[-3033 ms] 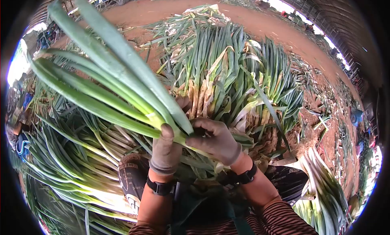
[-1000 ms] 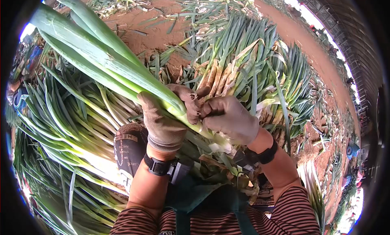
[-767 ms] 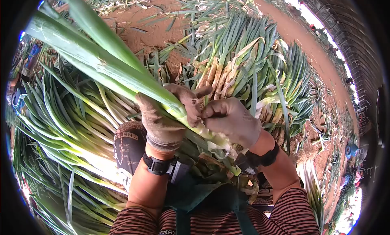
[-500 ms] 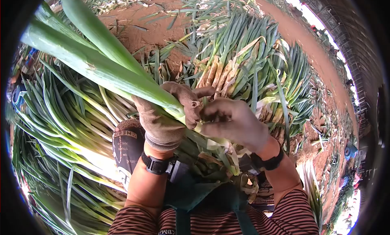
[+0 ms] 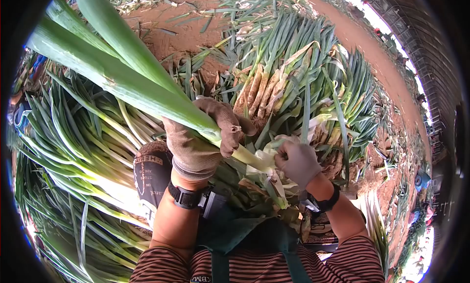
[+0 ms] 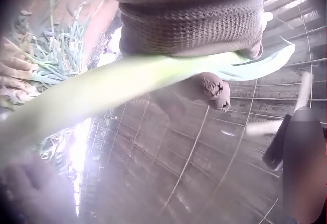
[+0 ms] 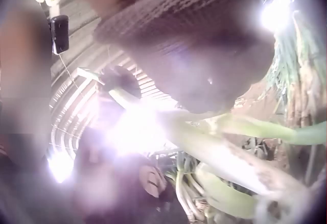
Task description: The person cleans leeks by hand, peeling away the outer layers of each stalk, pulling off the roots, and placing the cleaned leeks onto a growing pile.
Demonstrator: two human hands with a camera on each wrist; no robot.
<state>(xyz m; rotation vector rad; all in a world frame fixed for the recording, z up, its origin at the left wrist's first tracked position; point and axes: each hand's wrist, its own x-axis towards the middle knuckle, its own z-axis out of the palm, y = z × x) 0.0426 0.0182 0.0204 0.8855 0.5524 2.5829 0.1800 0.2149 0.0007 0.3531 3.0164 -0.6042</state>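
A thick green onion slants across the head view, its leaves at upper left and its pale stem pointing down right. My gloved left hand grips it around the lower stem, fingers curled over the top. Loose pale outer skin hangs peeled back near the root end. My gloved right hand pinches this skin with curled fingers. In the left wrist view the stem runs under the left glove. Glare washes out part of the right wrist view, where the right glove hangs over the stem.
Cleaned green onions with white stems lie heaped at left. Ahead is a pile of unpeeled onions with brown, soiled stems. Another bundle lies at right. Leaf scraps cover the ground before my lap.
Both hands brought the onion lower and turned its root end rightward. In the last half second my right hand pulled down and right along the stem, drawing skin off; my left hand kept its grip.
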